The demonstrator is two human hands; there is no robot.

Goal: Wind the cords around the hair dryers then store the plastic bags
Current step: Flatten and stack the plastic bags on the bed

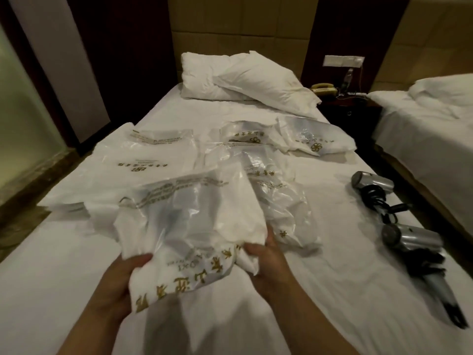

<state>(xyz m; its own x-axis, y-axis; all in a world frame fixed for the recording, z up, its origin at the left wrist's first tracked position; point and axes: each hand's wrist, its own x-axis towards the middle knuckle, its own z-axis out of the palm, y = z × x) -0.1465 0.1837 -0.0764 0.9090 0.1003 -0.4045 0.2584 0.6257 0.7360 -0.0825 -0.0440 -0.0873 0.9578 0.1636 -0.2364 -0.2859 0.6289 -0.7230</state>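
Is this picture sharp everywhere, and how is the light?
Head view: dim warm light; the near hair dryer at lower right is motion-smeared, the plastic bag in both hands is soft with pale glare, and wide-angle bending curves the bed edges.

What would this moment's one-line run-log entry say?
left hand: grips bag | right hand: grips bag | dryers: on bed, cords wound

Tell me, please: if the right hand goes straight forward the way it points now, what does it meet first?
The right hand grips the held plastic bag and points up the bed. Going straight on, it would probably first meet the crumpled bag lying just beyond it, though depth is unclear.
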